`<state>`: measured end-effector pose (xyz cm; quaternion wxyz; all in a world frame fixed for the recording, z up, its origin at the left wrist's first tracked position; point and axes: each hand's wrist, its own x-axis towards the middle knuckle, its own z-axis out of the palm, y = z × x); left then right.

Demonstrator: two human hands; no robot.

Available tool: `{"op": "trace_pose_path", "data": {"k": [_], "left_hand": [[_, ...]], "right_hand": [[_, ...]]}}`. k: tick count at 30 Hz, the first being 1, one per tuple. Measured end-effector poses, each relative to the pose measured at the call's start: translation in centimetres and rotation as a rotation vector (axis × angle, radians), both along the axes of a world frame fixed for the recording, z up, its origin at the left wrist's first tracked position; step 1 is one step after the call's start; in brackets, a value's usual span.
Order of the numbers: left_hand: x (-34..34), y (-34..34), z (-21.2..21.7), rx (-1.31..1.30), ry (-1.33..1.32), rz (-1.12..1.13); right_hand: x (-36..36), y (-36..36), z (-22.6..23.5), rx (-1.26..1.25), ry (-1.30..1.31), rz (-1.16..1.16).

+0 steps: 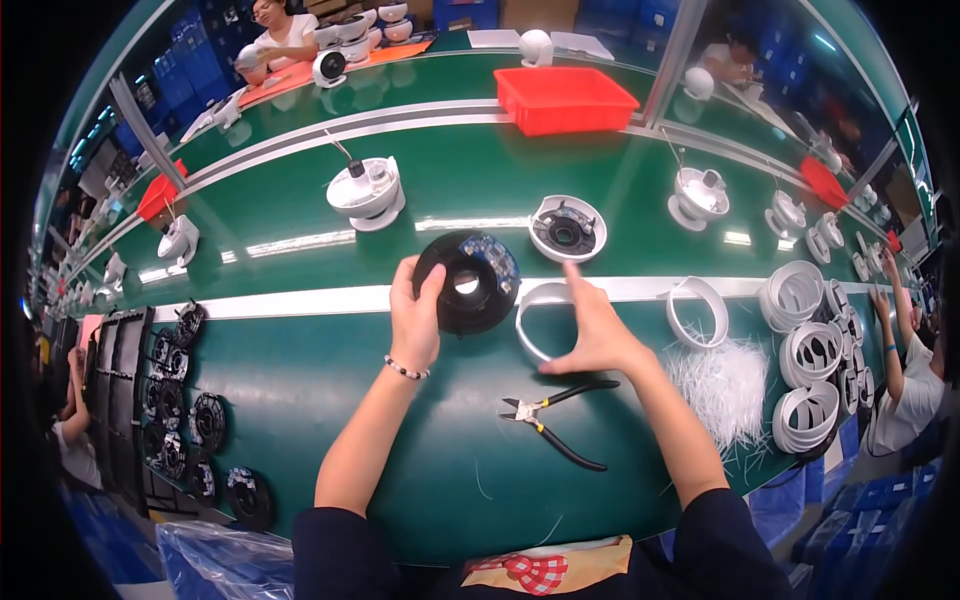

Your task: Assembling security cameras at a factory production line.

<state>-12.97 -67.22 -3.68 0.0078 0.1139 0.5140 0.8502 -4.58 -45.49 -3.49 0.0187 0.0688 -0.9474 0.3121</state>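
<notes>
My left hand grips a round black housing by its left side. A blue circuit board curves along the housing's upper right, and a hole shows in its middle. Just to the right, my right hand spans a white plastic ring, thumb at the lower rim and fingers round the far right side; part of the ring is hidden behind the hand. Beyond it, a white round shell with a black part inside sits on the conveyor. Diagonal cutters with black and yellow handles lie open below my right hand.
Another white ring stands beside a heap of clear strips. Stacked white rings are at right, black housings at left. White device bases stand along the green conveyor. A red bin is farther back. Other people work nearby.
</notes>
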Motion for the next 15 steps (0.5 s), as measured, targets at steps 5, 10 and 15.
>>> {"op": "trace_pose_path", "data": {"k": [5,10,15], "left_hand": [[0.3,0.6,-1.6,-0.1,-0.038,0.019],[1.5,1.3,-1.6,-0.216,0.054,-0.122],[1.8,0.3,0.4,0.282,-0.043,-0.721]], "right_hand": [[-0.7,-2.1,0.5,-0.907,0.182,-0.191],[-1.2,-7.2,1.2,-0.415,0.353,-0.192],[-1.5,-7.1,0.1,-0.565,0.357,-0.148]]}}
